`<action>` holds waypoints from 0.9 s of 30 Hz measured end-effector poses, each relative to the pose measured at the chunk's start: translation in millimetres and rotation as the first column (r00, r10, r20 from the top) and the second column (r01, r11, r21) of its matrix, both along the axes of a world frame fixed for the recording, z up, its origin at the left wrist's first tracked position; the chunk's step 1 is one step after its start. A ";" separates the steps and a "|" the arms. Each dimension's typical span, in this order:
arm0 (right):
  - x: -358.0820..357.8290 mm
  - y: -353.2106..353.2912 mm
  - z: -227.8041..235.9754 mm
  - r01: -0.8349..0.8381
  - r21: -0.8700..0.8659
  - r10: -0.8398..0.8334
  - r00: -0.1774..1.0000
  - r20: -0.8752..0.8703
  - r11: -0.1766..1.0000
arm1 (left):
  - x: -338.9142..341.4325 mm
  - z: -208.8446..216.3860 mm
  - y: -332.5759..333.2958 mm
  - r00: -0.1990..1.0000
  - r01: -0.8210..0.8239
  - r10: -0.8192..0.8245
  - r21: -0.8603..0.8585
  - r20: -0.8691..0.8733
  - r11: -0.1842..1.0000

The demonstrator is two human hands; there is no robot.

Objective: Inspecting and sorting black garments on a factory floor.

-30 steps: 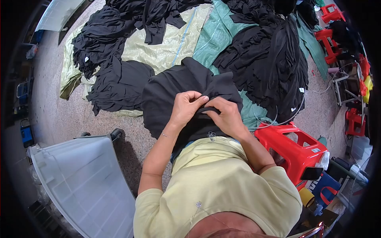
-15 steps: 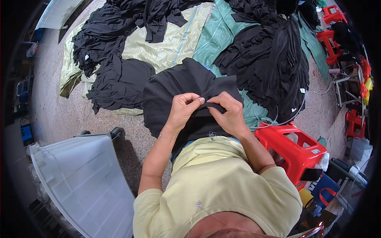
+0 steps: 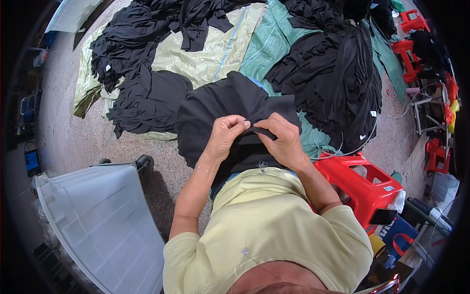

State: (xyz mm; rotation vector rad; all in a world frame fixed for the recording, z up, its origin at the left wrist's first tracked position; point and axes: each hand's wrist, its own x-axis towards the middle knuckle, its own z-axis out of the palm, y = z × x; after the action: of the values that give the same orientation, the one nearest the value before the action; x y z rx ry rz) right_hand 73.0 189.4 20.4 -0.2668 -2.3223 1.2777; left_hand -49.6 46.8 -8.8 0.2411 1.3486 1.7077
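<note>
A black garment (image 3: pixel 210 105) lies spread across my lap, and both hands work at one edge of it. My left hand (image 3: pixel 228 134) pinches the edge between thumb and forefinger. Close beside it, my right hand (image 3: pixel 281 138) grips a narrow folded band of the same cloth, fingers curled over it. The fingertips of the two hands nearly meet. A small tangle of pale thread (image 3: pixel 263 165) rests on the dark cloth just below my hands. Whether anything tiny sits between the left fingertips is too small to tell.
Heaps of black clothing (image 3: pixel 328 78) lie ahead on a green woven sheet (image 3: pixel 267 41) and a yellowish one (image 3: pixel 200 63). At my left stands a whitish plastic bin (image 3: pixel 105 220) on wheels. A red stool (image 3: pixel 360 183) with a phone (image 3: pixel 383 216) at its edge is at my right.
Both hands keep nearly the same hold on the garment's edge. The whole view has shifted very slightly.
</note>
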 end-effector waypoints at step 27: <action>1.9 7.5 -4.2 -0.057 -0.056 0.062 0.993 0.101 0.997 | 12.4 1.7 -9.2 0.799 0.084 -0.160 -0.155 -0.579 0.984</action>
State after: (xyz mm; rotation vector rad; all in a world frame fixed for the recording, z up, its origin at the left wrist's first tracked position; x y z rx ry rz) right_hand 74.9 197.0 16.2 -0.2890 -2.4013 1.3862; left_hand -37.2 37.6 -7.0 0.8304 1.8344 1.4839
